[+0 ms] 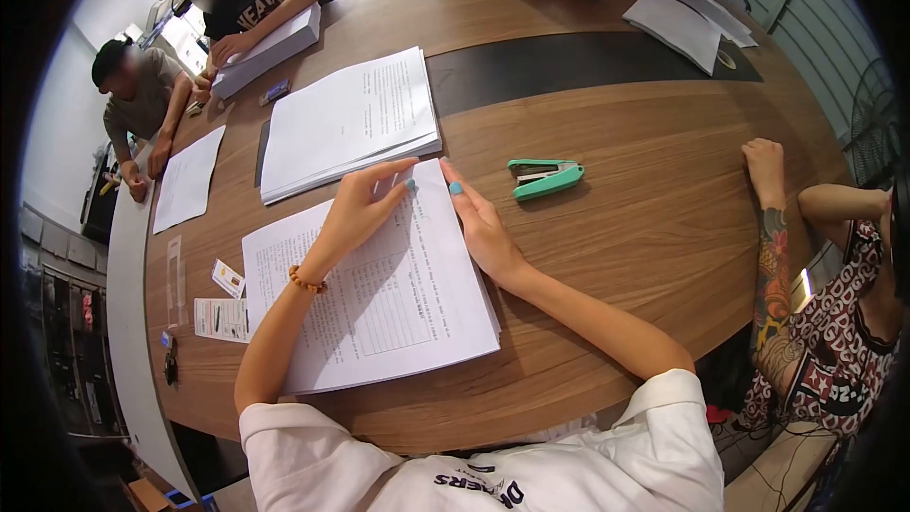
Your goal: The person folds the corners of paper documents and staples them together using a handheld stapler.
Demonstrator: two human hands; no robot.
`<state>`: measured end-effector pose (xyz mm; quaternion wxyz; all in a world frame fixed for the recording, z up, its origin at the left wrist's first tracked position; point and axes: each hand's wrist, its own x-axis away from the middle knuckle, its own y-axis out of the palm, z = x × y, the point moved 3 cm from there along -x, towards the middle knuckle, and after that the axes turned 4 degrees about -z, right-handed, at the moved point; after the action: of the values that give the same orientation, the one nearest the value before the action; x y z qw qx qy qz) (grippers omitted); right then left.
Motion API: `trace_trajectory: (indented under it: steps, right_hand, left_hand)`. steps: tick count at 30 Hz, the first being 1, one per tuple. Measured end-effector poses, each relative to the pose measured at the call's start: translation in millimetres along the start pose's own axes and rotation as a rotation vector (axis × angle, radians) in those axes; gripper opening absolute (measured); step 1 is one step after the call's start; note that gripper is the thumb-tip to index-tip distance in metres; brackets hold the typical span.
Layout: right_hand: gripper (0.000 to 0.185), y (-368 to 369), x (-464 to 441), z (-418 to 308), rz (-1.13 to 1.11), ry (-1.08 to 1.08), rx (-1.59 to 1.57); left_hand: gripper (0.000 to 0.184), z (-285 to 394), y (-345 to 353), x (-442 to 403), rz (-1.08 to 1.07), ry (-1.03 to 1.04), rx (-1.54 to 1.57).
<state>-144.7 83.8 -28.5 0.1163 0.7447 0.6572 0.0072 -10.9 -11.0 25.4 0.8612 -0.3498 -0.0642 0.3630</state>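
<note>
We record: white short-sleeved shirt [607,465], dark lettering [479,484] on its front; brown beaded bracelet [305,279] at the left wrist [322,262]; turquoise thumbnail polish [456,188] on left hand [355,201] and right hand [485,235].

Near stack [393,308] before far stack [346,118], stapler [552,180] to their right, all on the worktop [616,265].
The near stack lies left of and below centre, the far stack above it; the stapler is right of centre. At mid-left, a loose sheet [190,180] lies left of the far stack.
</note>
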Motion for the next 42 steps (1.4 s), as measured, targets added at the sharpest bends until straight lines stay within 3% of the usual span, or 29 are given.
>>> trace_trajectory:
  steps: [19, 22, 27, 32, 34, 35, 38, 40, 42]
  right_hand:
    - [0.042, -6.4, -1.9, -2.3, 0.016, -0.033, 0.131]
    - [0.042, -7.1, -2.0, -4.8, 0.017, -0.03, 0.146]
    - [0.041, -8.9, -3.1, -5.6, 0.0, -0.037, 0.145]
    - [0.043, -13.5, -1.2, -24.4, -0.037, -0.045, 0.167]
    - [0.05, -12.4, -0.3, -39.3, -0.026, -0.299, 0.656]
    - [0.05, -9.1, -1.1, -42.0, -0.044, -0.329, 0.758]
    - [0.046, -6.8, -1.7, -39.7, -0.066, -0.389, 0.986]
    - [0.042, -3.1, -1.6, -44.9, -0.063, -0.368, 0.962]
    - [0.041, -0.7, -0.1, -43.9, -0.09, -0.399, 1.016]
  left_hand:
    - [0.033, -3.0, 0.1, -0.6, -0.017, 0.01, -0.018]
    - [0.033, -1.7, 0.1, -0.6, 0.013, 0.092, -0.017]
    - [0.036, 5.0, 0.6, 3.1, -0.046, -0.083, 0.035]
    - [0.034, 9.6, 0.1, 5.3, 0.013, -0.004, -0.023]
    - [0.032, 10.3, -1.0, 5.5, 0.052, 0.024, -0.022]
    - [0.031, 10.2, -0.9, 6.1, 0.061, 0.042, -0.024]
    - [0.032, 6.7, -0.8, 6.7, 0.08, 0.083, -0.002]
    - [0.037, 5.6, 0.8, 6.3, 0.081, 0.182, 0.016]
    - [0.038, 2.0, 0.9, 6.2, 0.043, 0.134, -0.002]
